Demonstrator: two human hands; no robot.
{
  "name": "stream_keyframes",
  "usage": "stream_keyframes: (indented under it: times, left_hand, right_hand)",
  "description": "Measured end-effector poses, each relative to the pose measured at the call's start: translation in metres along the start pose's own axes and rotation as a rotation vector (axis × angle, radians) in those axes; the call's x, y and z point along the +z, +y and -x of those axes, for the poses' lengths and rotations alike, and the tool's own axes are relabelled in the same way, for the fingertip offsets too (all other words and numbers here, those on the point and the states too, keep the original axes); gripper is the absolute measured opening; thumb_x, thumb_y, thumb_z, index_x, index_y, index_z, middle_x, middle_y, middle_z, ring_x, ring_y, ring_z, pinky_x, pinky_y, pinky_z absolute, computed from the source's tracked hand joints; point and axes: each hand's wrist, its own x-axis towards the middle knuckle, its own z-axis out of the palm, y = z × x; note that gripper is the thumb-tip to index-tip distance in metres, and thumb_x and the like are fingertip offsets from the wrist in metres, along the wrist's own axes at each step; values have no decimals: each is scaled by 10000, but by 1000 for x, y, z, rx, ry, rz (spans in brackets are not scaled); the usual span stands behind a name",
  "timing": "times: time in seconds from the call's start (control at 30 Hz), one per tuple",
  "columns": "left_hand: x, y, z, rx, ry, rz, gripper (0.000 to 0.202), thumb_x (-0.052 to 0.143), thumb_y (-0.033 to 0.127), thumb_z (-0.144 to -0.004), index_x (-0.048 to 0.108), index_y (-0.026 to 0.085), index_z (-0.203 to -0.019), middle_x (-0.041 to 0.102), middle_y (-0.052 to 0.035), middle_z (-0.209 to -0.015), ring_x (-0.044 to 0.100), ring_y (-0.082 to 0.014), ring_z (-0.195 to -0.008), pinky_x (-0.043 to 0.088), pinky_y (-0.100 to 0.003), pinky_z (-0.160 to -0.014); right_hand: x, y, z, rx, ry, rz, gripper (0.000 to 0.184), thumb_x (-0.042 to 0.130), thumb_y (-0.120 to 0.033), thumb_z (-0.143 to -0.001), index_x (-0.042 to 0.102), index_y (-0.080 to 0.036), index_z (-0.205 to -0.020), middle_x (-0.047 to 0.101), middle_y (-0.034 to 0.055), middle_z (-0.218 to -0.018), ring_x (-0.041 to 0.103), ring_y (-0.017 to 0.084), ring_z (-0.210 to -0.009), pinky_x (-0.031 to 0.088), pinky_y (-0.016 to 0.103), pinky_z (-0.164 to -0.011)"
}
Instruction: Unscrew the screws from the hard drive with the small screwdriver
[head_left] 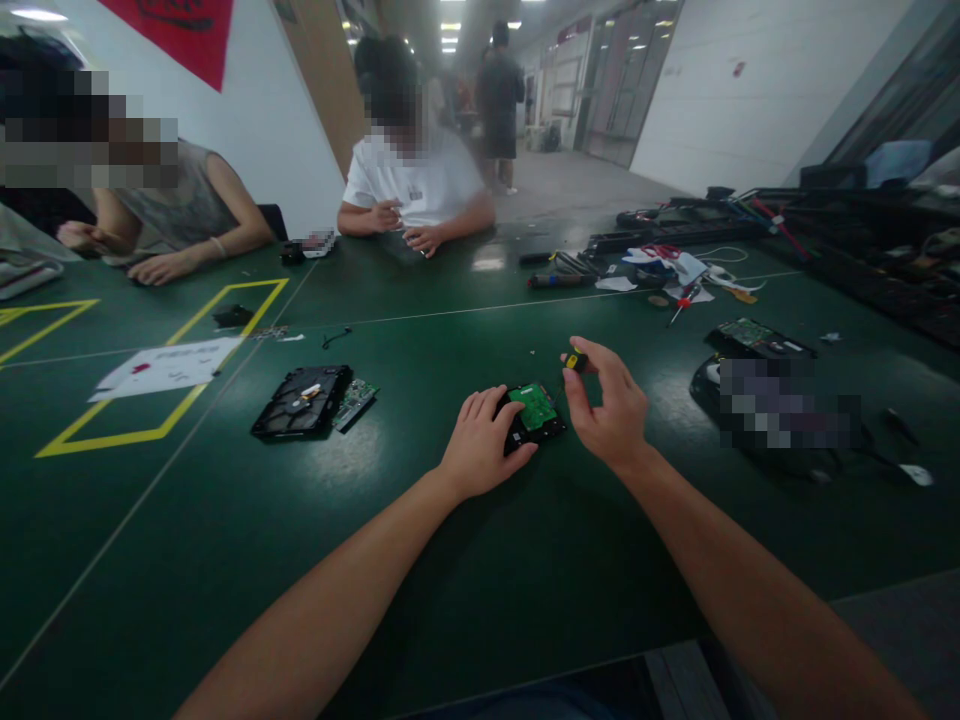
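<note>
A black hard drive with a green circuit board [537, 408] lies flat on the table, board side up. My left hand [484, 440] grips it from the left, fingers over the far side and thumb along the near edge. Just right of the drive, my right hand [609, 405] is raised and pinches a small black-and-yellow screwdriver [575, 361] between thumb and fingers. Its handle end faces me, and a faint thin shaft seems to point down toward the drive's right edge; the tip cannot be made out.
To the left lie a black drive casing [304, 402] and a loose circuit board [355, 404]. A black pouch-like item [709, 385] and another drive [765, 338] are at right. Tools, cables and a red screwdriver [684, 300] lie behind. Two people sit across the green table [420, 600].
</note>
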Motion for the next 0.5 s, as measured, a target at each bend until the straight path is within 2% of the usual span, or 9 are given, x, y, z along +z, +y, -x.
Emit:
stream_keyframes:
  times: [0.2,0.37,0.5]
  left_hand:
    - [1,-1,0,4,-7,-15,617,721,522,-923,562,221,-1437,446,-180,-1620,433,-397,-1497,334,-630,-1254]
    - [0,0,0,5,-1,-21,603,712,526,-929,575,210,-1424,460,-190,-1609,436,-397,-1494,333,-619,-1258]
    - [1,0,0,7,5,-9,601,719,518,-924,572,221,-1425,464,-186,-1609,436,-397,-1496,332,-628,-1256]
  right_hand:
    - [-1,0,-2,-27,99,31,429,742,-202,-947,633,-276,-1355,678,100,-1165,695,256,-1009,638,406,-783]
    - [0,0,-1,-36,46,2,453,604,-145,-1006,581,-264,-1442,710,116,-1293,722,264,-1092,631,461,-929]
    - [1,2,-1,-29,44,-3,455,666,-185,-985,587,-260,-1427,712,119,-1260,709,276,-1106,639,455,-896]
